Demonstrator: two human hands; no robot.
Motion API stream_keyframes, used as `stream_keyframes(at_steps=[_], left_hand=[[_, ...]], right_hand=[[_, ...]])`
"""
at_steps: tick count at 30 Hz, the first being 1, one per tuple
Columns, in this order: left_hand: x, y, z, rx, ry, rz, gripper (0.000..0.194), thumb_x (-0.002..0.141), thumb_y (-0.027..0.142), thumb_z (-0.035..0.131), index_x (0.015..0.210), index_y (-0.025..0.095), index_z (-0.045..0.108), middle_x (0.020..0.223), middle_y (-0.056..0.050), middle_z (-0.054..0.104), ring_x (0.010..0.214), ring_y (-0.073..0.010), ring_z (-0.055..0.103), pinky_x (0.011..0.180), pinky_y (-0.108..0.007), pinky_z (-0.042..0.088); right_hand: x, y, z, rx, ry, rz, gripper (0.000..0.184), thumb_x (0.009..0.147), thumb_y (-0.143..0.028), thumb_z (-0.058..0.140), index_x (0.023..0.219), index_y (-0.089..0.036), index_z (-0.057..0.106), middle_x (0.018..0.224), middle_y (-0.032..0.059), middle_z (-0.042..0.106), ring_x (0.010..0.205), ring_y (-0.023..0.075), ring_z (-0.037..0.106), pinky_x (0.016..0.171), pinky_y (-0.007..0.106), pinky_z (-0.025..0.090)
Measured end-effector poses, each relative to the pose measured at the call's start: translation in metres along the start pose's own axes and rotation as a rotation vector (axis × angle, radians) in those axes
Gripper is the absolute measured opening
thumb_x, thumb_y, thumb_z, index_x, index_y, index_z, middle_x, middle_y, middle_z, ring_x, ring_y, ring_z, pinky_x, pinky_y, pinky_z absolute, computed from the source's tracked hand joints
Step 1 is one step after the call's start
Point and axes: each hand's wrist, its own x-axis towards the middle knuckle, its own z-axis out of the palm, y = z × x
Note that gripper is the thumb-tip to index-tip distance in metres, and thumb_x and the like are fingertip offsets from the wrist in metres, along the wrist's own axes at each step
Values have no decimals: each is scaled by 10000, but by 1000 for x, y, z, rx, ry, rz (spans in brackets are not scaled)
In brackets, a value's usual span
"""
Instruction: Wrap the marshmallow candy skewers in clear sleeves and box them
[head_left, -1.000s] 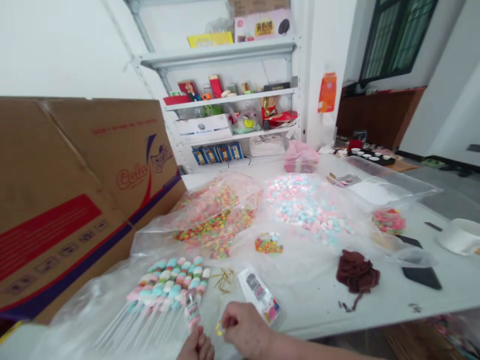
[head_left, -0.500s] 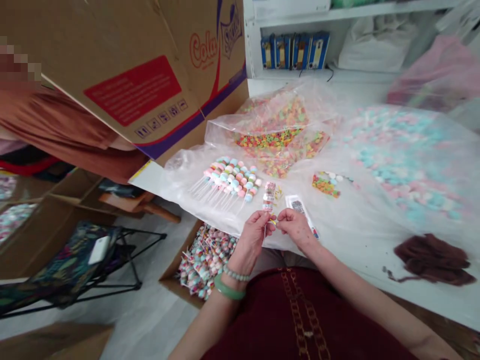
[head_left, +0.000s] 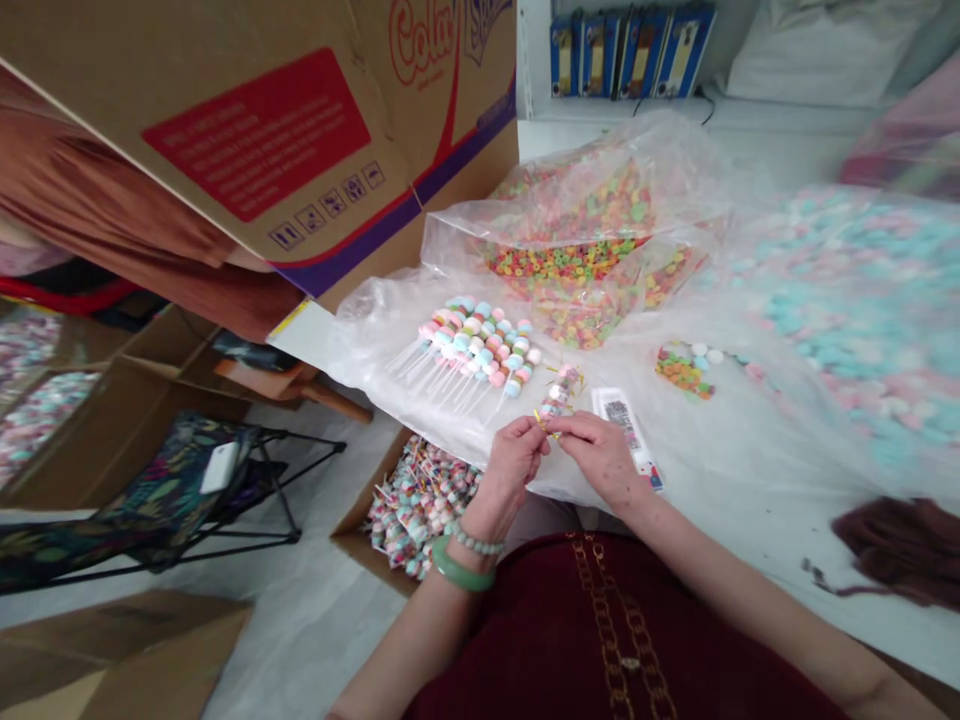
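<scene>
In the head view, both forearms are reached forward over the desk edge and the hands are brought close together at the centre of the frame. The left hand (head_left: 510, 462), circled at the wrist by a green bangle (head_left: 461, 565) and a beaded bracelet (head_left: 474, 540), is curled closed around the lower end of a candy skewer (head_left: 561, 392). The skewer is tilted up toward 1 o'clock. The right hand (head_left: 600, 458) is pinched closed on a gold twist tie (head_left: 541, 423) at the skewer's neck, and the two hands are almost touching.

A row of finished skewers (head_left: 472, 345) is laid on a plastic sheet (head_left: 367, 340) at 11 o'clock, just beyond the hands. A heap of coloured cereal rings (head_left: 577, 240) is seen at 12 o'clock, and pastel candies (head_left: 840, 310) are spread at 2 o'clock. A white packet (head_left: 622, 430) lies just beside the right hand. A carton of skewers (head_left: 420, 505) sits below the desk at 8 o'clock, and a raised cardboard flap (head_left: 255, 130) blocks the upper left.
</scene>
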Motion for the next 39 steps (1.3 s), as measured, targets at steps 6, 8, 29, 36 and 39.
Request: stream_keyframes(at_steps=[6, 8, 29, 36, 39], left_hand=[[-8, -10, 10, -41, -107, -96, 291, 712, 397, 636, 658, 162, 473, 475, 67, 433, 299, -12, 210, 308, -178, 114], [-8, -13, 12, -47, -111, -87, 288, 711, 390, 645, 683, 165, 468, 479, 79, 411, 309, -12, 215, 311, -171, 125], [-5, -27, 16, -169, -16, -65, 368, 702, 447, 666, 618, 175, 432, 443, 88, 346, 323, -19, 197, 331, -185, 103], [-17, -11, 8, -93, -59, -91, 456, 633, 538, 699, 606, 180, 418, 426, 82, 349, 334, -19, 199, 351, -173, 102], [-16, 3, -9, 97, -265, -189, 483, 620, 654, 654, 647, 184, 546, 400, 69, 332, 342, -38, 206, 364, -183, 166]], right_hand=[[3, 12, 4, -216, 34, -56, 302, 766, -123, 453, 847, -233, 722, 883, 23, 681, 877, 174, 606, 810, 288, 448], [2, 13, 3, -283, 31, -42, 303, 763, -106, 450, 851, -224, 715, 885, 26, 679, 866, 171, 603, 797, 279, 445], [-9, 14, 13, -372, 143, 0, 142, 807, -212, 463, 872, -200, 589, 772, 19, 624, 692, 171, 569, 662, 284, 414], [2, 14, 11, 522, -4, 413, 257, 591, -218, 678, 817, -175, 564, 569, -71, 515, 492, 87, 410, 478, 209, 311], [6, 8, 4, 684, -257, 347, 400, 500, -247, 785, 853, -177, 611, 619, -63, 573, 520, 86, 442, 518, 212, 360]])
